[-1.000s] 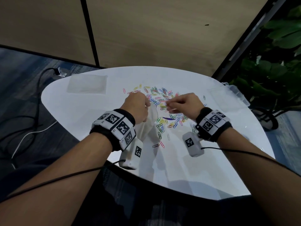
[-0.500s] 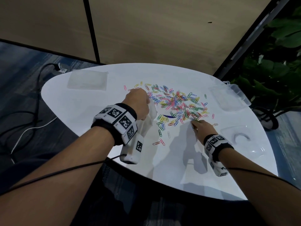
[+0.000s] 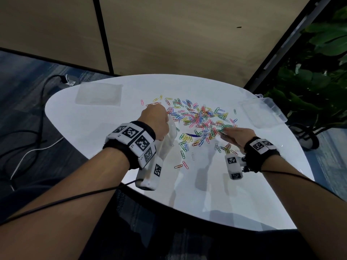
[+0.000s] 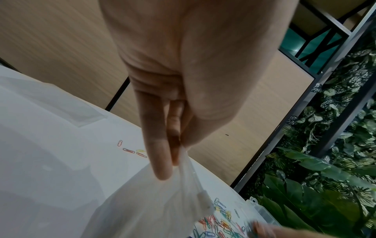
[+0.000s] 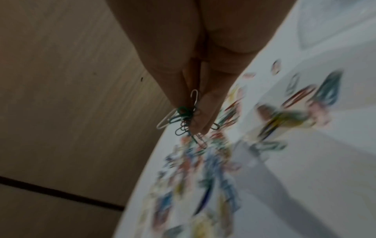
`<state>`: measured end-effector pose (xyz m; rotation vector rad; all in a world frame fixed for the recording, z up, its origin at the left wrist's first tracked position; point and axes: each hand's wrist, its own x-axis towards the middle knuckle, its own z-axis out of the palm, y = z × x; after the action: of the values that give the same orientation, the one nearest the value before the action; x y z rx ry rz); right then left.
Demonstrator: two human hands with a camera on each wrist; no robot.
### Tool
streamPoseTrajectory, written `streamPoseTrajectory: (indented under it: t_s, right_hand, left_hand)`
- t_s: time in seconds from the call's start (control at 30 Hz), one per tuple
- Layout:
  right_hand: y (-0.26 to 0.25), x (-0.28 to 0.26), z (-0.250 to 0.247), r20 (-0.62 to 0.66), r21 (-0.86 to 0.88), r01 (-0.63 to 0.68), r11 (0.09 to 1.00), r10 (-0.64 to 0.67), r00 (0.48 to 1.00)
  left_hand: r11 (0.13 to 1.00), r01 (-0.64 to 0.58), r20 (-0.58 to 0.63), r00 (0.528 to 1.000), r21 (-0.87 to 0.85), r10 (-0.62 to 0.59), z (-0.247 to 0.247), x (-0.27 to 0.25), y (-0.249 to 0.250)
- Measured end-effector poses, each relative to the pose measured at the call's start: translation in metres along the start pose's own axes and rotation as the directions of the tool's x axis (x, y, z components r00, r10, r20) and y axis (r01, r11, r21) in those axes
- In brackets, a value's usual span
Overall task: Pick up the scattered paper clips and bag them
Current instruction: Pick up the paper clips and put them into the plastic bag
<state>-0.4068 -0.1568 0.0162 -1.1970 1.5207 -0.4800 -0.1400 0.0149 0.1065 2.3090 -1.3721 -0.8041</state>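
Note:
Several coloured paper clips (image 3: 199,121) lie scattered across the middle of the white table (image 3: 93,128). My left hand (image 3: 156,121) pinches the top edge of a clear plastic bag (image 3: 169,139) and holds it up at the left of the pile; in the left wrist view the bag (image 4: 154,201) hangs from my fingers (image 4: 158,154). My right hand (image 3: 230,135), at the pile's right edge, pinches a bunch of clips, mostly green (image 5: 183,119), just above the table.
A flat clear bag (image 3: 98,93) lies at the table's back left. A clear plastic box (image 3: 262,111) stands at the right edge, with green plants (image 3: 315,76) behind it. Cables (image 3: 37,117) run over the floor on the left. A wooden wall stands behind the table.
My right hand left the bag, swung out to the pile's right edge, took hold of a bunch of clips and has lifted them slightly. The left hand kept holding the bag.

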Motion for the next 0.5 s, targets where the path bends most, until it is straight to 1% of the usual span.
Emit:
streamPoseTrajectory:
  t_s: [0.03,0.07,0.1,0.17,0.23,0.27,0.33,0.43,0.5]
  right_hand:
    - [-0.011,-0.010,0.011,0.077,0.177,-0.003,0.984,-0.011,0.997]
    - [-0.023,-0.021,0.023,0.158,0.326,-0.021,0.945,-0.033,0.987]
    - [-0.035,-0.033,0.036,0.242,0.416,-0.053,0.908,-0.054,0.969]
    - [-0.053,-0.058,0.063,0.395,0.478,-0.122,0.870,-0.089,0.914]
    - [-0.061,-0.076,0.089,0.480,0.483,-0.158,0.861,-0.110,0.870]
    - [-0.064,-0.085,0.101,0.504,0.475,-0.171,0.863,-0.108,0.857]
    - [-0.065,-0.097,0.118,0.502,0.421,-0.159,0.893,-0.084,0.861]
    - [-0.061,-0.101,0.131,0.411,0.331,-0.073,0.941,-0.074,0.909]
    - [-0.059,-0.099,0.136,0.373,0.268,-0.026,0.963,-0.079,0.924]
  left_hand:
    - [1.000,0.000,0.001,1.000,0.000,0.000,0.000,0.000,0.001]
    - [1.000,0.002,0.003,1.000,-0.004,-0.002,0.000,0.000,0.002]
    - [1.000,0.002,0.004,1.000,-0.009,-0.002,0.000,0.000,0.003]
    - [1.000,-0.004,0.004,1.000,-0.023,0.004,0.001,0.001,0.003]
    - [0.999,-0.015,0.003,1.000,-0.030,0.015,0.003,0.000,0.005]
    - [0.999,-0.022,-0.001,1.000,-0.030,0.022,0.004,-0.001,0.005]
    - [0.999,-0.035,-0.012,0.999,-0.025,0.035,0.006,-0.001,0.005]
    - [0.998,-0.041,-0.011,0.999,-0.046,0.040,0.006,-0.001,0.004]
    - [0.996,-0.041,-0.006,0.999,-0.076,0.040,0.007,-0.001,0.002]
